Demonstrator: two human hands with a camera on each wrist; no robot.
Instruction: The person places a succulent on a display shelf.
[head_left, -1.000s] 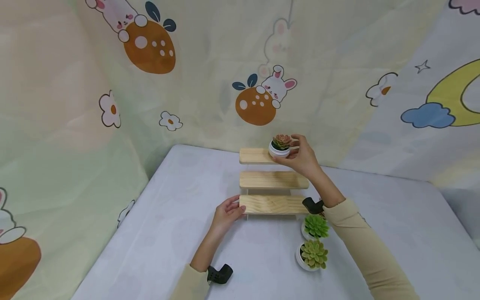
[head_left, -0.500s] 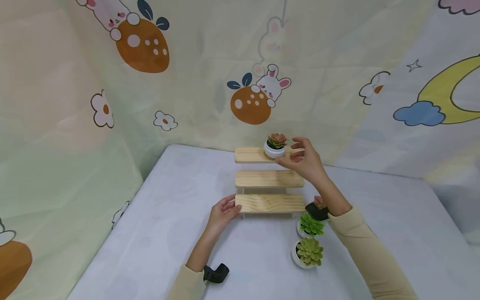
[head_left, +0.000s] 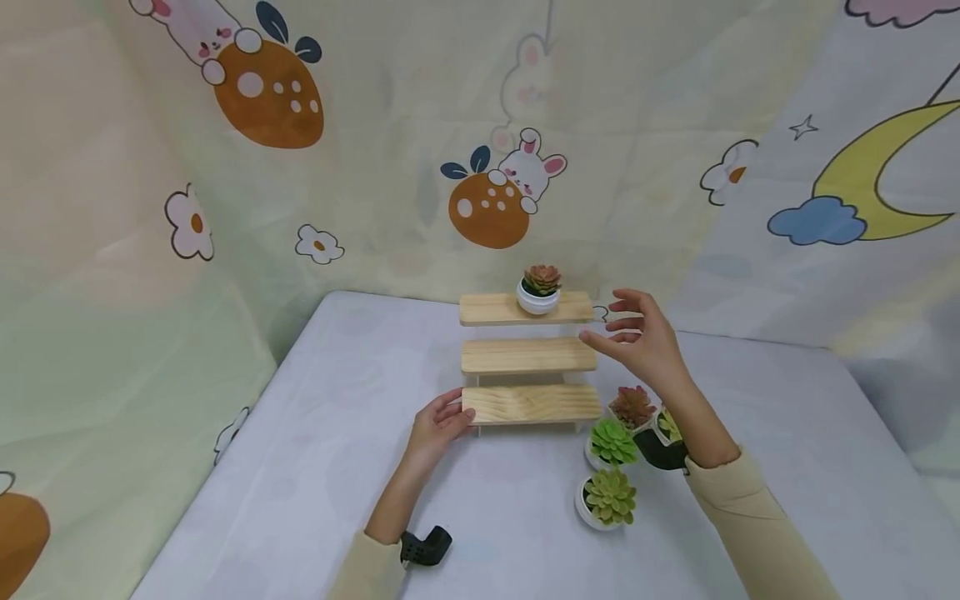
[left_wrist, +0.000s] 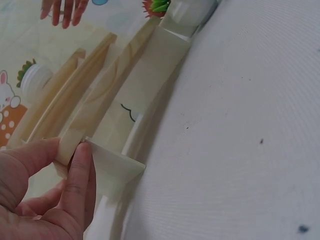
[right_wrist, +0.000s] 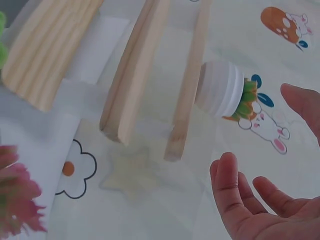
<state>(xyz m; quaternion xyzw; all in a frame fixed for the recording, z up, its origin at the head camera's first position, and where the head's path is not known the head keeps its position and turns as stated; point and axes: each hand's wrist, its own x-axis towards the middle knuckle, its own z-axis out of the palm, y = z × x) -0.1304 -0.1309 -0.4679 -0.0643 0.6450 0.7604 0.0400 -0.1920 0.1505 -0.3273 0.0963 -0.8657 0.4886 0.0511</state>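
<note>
While the left hand (head_left: 437,429) pinches the left end of the bottom shelf (head_left: 536,403), the right hand (head_left: 647,340) is empty and wide. One plant (head_left: 539,292) sits on the top shelf (head_left: 489,309), left of the right hand, which is nearer it; the shelves (head_left: 528,356) run left to right. Four other plants (head_left: 613,442) stand right of the bottom shelf, nearer that hand too.

Wooden stand (head_left: 527,357): top level free either side of potted succulent (head_left: 537,298), mid open frm front; L hand (head_left: 433,429) blocks btm-L end, 4 pots (head_left: 613,442) crowd R-front.
</note>
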